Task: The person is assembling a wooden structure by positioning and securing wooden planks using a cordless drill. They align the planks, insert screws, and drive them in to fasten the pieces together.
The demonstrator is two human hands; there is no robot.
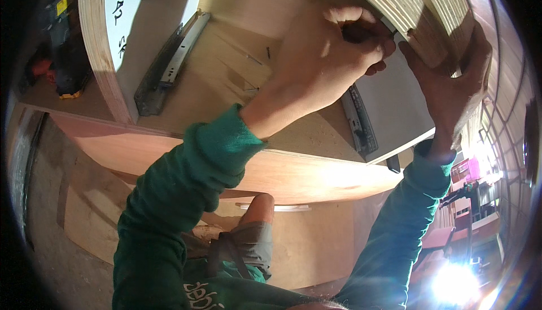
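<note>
My left hand (330,56) reaches into a plywood cabinet, fingertips pinched together beside the top of a white side panel (395,87). Whatever lies between those fingers is too small and hidden to name. On the right, my right hand (451,81) wraps round the edge of a plywood board (420,5), thumb on the inner side and fingers on the outer. Below my left hand, a metal drawer slide (357,119) runs along the white panel. Another drawer slide (179,50) is mounted on the opposite white panel (127,22).
Several loose screws (254,59) lie on the cabinet's plywood bottom (305,124). Black and yellow power tools (65,56) stand in the left compartment. The cabinet's front edge (293,169) crosses before my knee. A bright lamp (456,283) shines at lower right.
</note>
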